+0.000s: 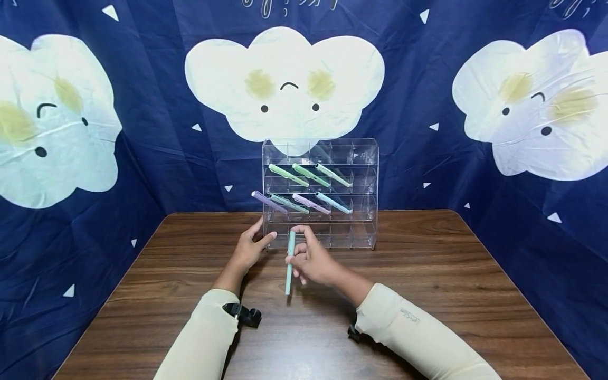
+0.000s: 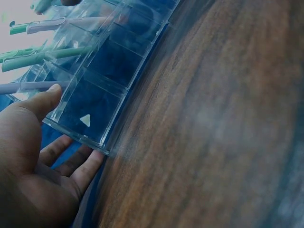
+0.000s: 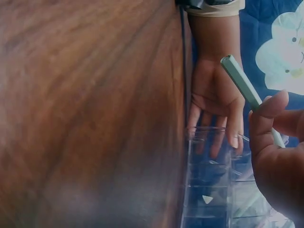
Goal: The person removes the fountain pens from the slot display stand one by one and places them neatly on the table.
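A clear acrylic rack point(image 1: 366, 211) of small compartments stands at the table's far middle. Several pastel pens point(image 1: 309, 175) slant out of its two middle rows. My left hand point(image 1: 263, 235) rests against the rack's lower left end, with the thumb on its front edge and the fingers laid fairly straight along the side wall. The left wrist view shows that hand point(image 2: 42, 142) at the rack's corner point(image 2: 109, 61). My right hand point(image 1: 304, 258) pinches a teal pen point(image 1: 289, 264) between thumb and fingers. It holds the pen nearly upright just before the bottom row. The right wrist view shows the pen point(image 3: 240, 80) in the right hand point(image 3: 275, 156).
The brown wooden table point(image 1: 427, 295) has rounded far corners. A blue cloth with white clouds point(image 1: 285, 79) hangs close behind the rack and along both sides. The rack's top row and right-hand compartments hold nothing.
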`<state>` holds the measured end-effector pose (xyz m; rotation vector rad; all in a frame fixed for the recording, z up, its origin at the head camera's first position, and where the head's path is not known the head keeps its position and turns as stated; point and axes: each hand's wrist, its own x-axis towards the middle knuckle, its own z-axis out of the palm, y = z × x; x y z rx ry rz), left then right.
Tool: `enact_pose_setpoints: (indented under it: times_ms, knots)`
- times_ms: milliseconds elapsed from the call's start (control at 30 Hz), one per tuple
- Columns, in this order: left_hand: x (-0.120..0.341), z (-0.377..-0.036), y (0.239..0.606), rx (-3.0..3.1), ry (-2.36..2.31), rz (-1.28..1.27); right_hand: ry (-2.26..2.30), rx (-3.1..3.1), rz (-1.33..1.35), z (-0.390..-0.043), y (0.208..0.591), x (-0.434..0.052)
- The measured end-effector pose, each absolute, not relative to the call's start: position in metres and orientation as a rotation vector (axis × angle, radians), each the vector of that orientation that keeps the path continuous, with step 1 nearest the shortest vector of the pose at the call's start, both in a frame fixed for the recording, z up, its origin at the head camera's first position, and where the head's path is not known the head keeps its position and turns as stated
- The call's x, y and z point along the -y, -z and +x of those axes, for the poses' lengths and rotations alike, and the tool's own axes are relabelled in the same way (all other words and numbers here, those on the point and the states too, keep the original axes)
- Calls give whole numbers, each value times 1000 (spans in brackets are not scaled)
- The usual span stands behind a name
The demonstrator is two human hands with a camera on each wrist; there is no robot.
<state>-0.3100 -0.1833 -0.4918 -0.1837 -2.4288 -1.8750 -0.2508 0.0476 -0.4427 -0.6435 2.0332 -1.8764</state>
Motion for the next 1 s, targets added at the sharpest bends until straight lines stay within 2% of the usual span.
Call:
enact_pose_setpoints:
  times_ms: [300,1000]
  knots:
    - [184,-312,494,2384,1909,-205,1824,-2017,-569,-254,454,-38]
    - [183,-309,492,2398,1890,-204,1665,-2177,-641,-267,466,-30]
